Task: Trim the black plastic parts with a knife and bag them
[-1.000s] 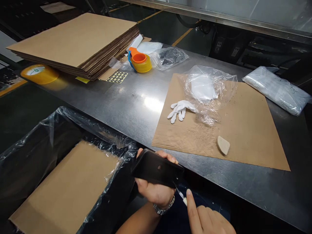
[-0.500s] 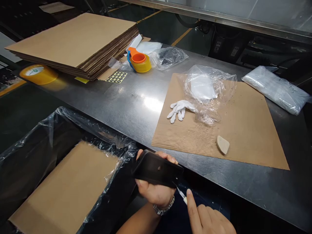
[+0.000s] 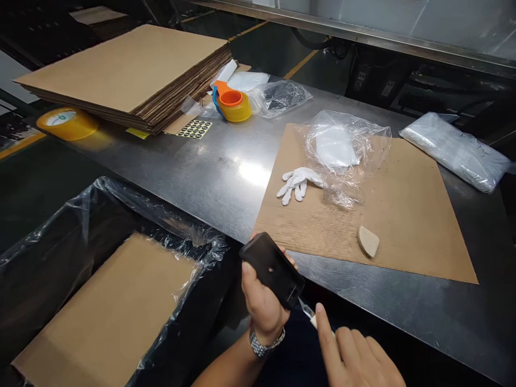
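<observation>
My left hand [image 3: 264, 305] is wrapped round a black rectangular plastic part [image 3: 268, 264], held tilted just off the table's front edge. The part has a small hole near its middle and a slot-like mark at its lower end. In my right hand [image 3: 355, 349] is a craft knife [image 3: 309, 313] with a pale handle, the index finger stretched along it. Its blade tip is at the part's lower right corner; whether it touches I cannot tell. A beige wedge-shaped block [image 3: 368, 241] lies on the cardboard sheet [image 3: 419, 226] beyond my hands.
A white glove [image 3: 299, 184] and a clear plastic bag [image 3: 342, 156] lie on the cardboard. A bag-lined bin [image 3: 80, 215] with cardboard inside stands left. Behind are stacked cardboard sheets [image 3: 133, 70], a tape dispenser [image 3: 234, 105], a tape roll [image 3: 66, 122] and a wrapped bundle [image 3: 455, 150].
My left hand has turned the black part so its far end points up and left, and moved it slightly right. The knife has shifted a little right with my right hand.
</observation>
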The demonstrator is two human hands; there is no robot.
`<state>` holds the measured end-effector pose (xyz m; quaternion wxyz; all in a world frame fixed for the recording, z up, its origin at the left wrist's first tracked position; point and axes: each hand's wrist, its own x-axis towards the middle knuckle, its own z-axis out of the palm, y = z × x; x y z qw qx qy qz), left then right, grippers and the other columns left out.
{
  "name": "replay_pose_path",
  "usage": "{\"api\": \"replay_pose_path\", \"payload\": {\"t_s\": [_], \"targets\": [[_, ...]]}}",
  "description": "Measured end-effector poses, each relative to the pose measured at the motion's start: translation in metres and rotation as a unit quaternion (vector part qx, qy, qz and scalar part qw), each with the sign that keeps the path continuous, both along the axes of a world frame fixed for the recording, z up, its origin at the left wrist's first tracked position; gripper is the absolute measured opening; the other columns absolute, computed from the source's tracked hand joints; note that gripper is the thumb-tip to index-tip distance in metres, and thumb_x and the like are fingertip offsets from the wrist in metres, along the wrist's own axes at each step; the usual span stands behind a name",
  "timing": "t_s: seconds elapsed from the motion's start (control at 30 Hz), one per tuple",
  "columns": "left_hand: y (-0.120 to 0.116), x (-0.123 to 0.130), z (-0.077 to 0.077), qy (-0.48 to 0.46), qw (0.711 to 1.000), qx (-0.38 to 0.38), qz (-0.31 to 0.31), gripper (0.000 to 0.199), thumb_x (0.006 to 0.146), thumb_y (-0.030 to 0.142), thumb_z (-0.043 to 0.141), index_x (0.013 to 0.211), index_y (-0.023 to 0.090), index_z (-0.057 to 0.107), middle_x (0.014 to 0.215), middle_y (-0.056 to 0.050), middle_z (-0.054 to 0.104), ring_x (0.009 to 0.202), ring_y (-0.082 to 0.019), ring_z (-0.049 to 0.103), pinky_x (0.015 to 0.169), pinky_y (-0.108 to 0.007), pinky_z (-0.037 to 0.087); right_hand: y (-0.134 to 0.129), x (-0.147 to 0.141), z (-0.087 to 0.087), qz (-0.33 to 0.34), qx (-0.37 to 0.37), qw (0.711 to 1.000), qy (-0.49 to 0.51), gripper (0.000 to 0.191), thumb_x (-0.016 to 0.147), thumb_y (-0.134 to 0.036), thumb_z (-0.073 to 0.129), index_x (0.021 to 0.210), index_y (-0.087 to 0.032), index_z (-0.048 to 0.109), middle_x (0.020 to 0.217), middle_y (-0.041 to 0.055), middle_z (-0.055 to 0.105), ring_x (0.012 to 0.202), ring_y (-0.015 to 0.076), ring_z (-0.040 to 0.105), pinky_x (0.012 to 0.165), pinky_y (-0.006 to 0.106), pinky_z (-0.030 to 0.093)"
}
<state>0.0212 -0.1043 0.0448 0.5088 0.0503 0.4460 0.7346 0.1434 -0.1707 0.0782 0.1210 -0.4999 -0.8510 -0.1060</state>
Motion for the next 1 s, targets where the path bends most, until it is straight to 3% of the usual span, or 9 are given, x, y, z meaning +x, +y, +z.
{"api": "replay_pose_path", "payload": {"t_s": [0.17,0.3,0.43,0.53,0.67,0.77,0.8,0.9,1.0], "targets": [[0.005,-0.005,0.000,-0.078,0.991,-0.083,-0.065,0.050,0.086,0.051,0.033,0.084,0.013,0.065,0.070,-0.005,0.064,0.056,-0.015,0.059,0.053,-0.027,0.051,0.011,0.024,-0.005,-0.001,-0.005,1.000,-0.028,0.034,0.090,-0.017,0.037,0.117,-0.010,0.057,0.051,-0.0025,0.045,0.041,0.0098,0.041,0.047,0.028,0.028],[0.009,-0.010,0.003,-0.137,0.970,-0.130,-0.154,0.047,0.087,0.046,0.036,0.080,0.010,0.065,0.067,-0.006,0.063,0.055,-0.015,0.059,0.053,-0.027,0.050,0.035,0.064,-0.018,-0.162,-0.047,0.982,-0.085,0.037,0.093,-0.035,0.035,0.120,-0.020,0.054,0.059,-0.0005,0.051,0.047,0.0141,0.050,0.044,0.028,0.026],[0.008,-0.012,0.001,-0.200,0.934,-0.145,-0.257,0.045,0.088,0.039,0.035,0.082,0.007,0.066,0.076,-0.009,0.065,0.058,-0.016,0.059,0.055,-0.029,0.051,0.072,0.116,-0.044,-0.332,-0.116,0.928,-0.122,0.037,0.092,-0.039,0.036,0.119,-0.023,0.054,0.075,0.0031,0.059,0.051,0.0176,0.054,0.041,0.027,0.027],[0.005,-0.010,-0.002,-0.244,0.898,-0.146,-0.336,0.047,0.088,0.039,0.034,0.083,0.005,0.066,0.075,-0.010,0.065,0.058,-0.016,0.059,0.054,-0.028,0.049,0.094,0.144,-0.063,-0.344,-0.138,0.922,-0.106,0.037,0.092,-0.036,0.033,0.119,-0.021,0.054,0.081,0.0071,0.057,0.060,0.0211,0.056,0.045,0.030,0.034],[0.003,-0.006,-0.004,-0.276,0.866,-0.163,-0.384,0.049,0.087,0.041,0.034,0.082,0.005,0.066,0.075,-0.010,0.065,0.058,-0.016,0.059,0.053,-0.028,0.048,0.095,0.138,-0.060,-0.258,-0.073,0.963,0.026,0.034,0.090,-0.034,0.039,0.110,-0.014,0.058,0.087,0.0136,0.053,0.080,0.0289,0.052,0.062,0.040,0.041],[0.003,-0.003,-0.004,-0.283,0.850,-0.181,-0.405,0.049,0.087,0.042,0.034,0.082,0.005,0.066,0.074,-0.009,0.066,0.056,-0.016,0.059,0.051,-0.027,0.047,0.076,0.098,-0.036,-0.109,-0.072,0.976,0.174,0.023,0.091,-0.028,0.042,0.107,-0.019,0.056,0.088,0.0094,0.055,0.081,0.0219,0.053,0.068,0.035,0.043],[0.004,-0.001,-0.003,-0.288,0.843,-0.191,-0.412,0.050,0.087,0.042,0.034,0.081,0.005,0.066,0.071,-0.009,0.065,0.054,-0.015,0.058,0.050,-0.026,0.047,0.069,0.081,-0.027,-0.053,-0.103,0.973,0.199,0.019,0.090,-0.025,0.044,0.105,-0.021,0.055,0.086,0.0059,0.056,0.079,0.0180,0.053,0.067,0.030,0.044],[0.003,0.004,-0.001,-0.328,0.826,-0.213,-0.406,0.047,0.087,0.039,0.034,0.069,0.008,0.064,0.060,-0.007,0.063,0.049,-0.013,0.056,0.051,-0.024,0.045,0.051,0.035,-0.008,0.127,-0.222,0.919,0.300,0.013,0.087,-0.015,0.050,0.097,-0.019,0.056,0.079,0.0029,0.058,0.072,0.0156,0.049,0.065,0.030,0.040],[0.001,0.007,0.002,-0.361,0.829,-0.208,-0.373,0.040,0.086,0.032,0.037,0.059,0.012,0.058,0.058,-0.005,0.062,0.050,-0.011,0.055,0.056,-0.023,0.045,0.046,0.012,-0.005,0.158,-0.246,0.908,0.301,0.007,0.086,-0.020,0.053,0.088,-0.017,0.058,0.075,0.0034,0.059,0.070,0.0167,0.045,0.062,0.031,0.035]]}}
